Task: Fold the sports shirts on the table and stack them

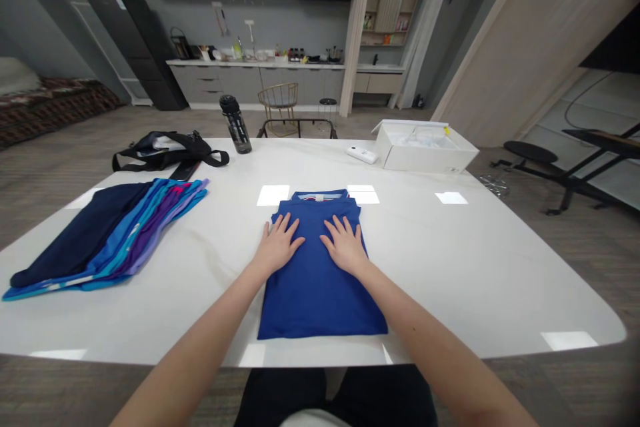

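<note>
A blue shirt (320, 293), folded into a neat rectangle, lies flat on the white table in front of me. Its collar is at the far end, with a pale label inside the neck. My left hand (278, 245) rests palm down on the upper left of the shirt, fingers spread. On the upper right, my right hand (346, 245) lies flat in the same way, its fingers also apart. Neither hand grips the cloth. To the left sits a stack of folded garments (115, 227) in navy, blue, teal and purple.
The glossy white table (475, 267) has a rounded right corner. Toward its far side are a black bag (170, 150), a dark phone (185, 171), a dark bottle (236, 125), a white handheld device (362, 155) and an open white box (425, 150). A chair (280, 100) stands beyond.
</note>
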Action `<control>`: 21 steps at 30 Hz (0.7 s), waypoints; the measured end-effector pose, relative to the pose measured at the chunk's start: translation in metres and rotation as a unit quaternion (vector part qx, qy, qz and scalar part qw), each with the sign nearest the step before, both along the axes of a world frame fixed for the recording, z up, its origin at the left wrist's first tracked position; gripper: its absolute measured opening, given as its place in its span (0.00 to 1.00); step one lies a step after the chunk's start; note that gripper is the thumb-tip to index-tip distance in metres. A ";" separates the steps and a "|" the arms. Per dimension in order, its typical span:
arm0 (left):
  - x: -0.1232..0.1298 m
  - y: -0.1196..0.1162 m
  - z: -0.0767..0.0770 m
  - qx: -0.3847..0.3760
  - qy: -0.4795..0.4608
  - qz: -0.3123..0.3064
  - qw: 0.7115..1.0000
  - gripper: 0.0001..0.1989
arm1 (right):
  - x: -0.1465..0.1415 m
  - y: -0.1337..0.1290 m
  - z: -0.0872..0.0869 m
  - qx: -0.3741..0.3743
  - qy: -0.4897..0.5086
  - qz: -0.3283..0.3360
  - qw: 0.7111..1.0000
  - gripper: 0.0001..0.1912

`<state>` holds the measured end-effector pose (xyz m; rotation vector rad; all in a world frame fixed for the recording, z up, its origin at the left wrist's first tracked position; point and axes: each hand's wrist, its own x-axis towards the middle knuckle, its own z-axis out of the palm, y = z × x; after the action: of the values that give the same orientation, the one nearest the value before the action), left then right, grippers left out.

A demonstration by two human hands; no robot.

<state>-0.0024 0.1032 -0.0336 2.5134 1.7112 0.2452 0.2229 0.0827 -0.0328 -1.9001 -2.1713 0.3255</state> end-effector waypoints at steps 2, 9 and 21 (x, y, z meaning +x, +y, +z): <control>-0.003 0.008 -0.007 -0.007 0.006 0.018 1.000 0.32 | -0.004 0.004 -0.006 -0.001 -0.010 0.004 1.000 0.33; 0.017 0.004 -0.014 0.024 0.004 -0.038 0.999 0.30 | 0.021 0.010 -0.013 0.006 -0.016 -0.001 1.000 0.36; 0.129 0.003 -0.014 0.016 -0.002 -0.053 0.998 0.31 | 0.125 -0.004 -0.014 0.006 -0.049 -0.048 0.998 0.36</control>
<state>0.1263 0.1062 -0.0473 2.6149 1.5804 0.2714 0.3475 0.0788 -0.0471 -2.0463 -2.1286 0.2050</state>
